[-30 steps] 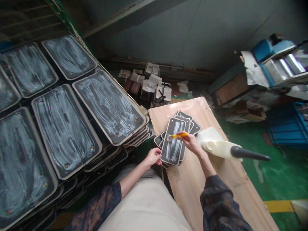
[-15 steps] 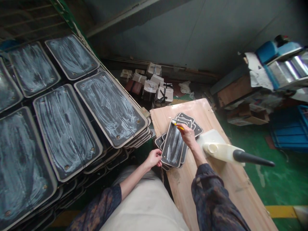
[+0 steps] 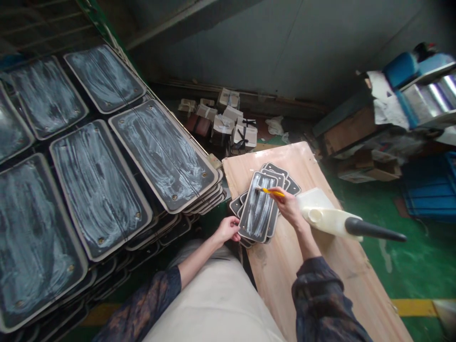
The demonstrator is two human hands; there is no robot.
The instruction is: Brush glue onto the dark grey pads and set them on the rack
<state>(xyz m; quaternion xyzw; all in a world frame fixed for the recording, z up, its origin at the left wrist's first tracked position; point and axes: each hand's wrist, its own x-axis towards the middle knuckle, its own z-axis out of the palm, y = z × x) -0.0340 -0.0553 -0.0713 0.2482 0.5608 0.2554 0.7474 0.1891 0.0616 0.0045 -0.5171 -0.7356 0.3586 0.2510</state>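
Observation:
A stack of dark rounded panels (image 3: 257,209) lies on a wooden board (image 3: 302,280). The top panel is streaked with white glue. My right hand (image 3: 290,206) is closed round a small yellow-handled brush (image 3: 271,191), its bristles on the upper part of that panel. My left hand (image 3: 227,229) pinches the near left corner of the top panel and steadies it.
A cream glue bottle with a long black nozzle (image 3: 342,222) lies on the board right of the stack. Stacks of large glue-smeared panels (image 3: 160,154) fill the left. Small boxes (image 3: 228,124) sit on the floor beyond. Cluttered shelving (image 3: 402,99) stands at right.
My right hand swept the brush up to the panel's far corner, then drew it back a little toward the middle. The white streaks have spread. My left hand stayed at the corner.

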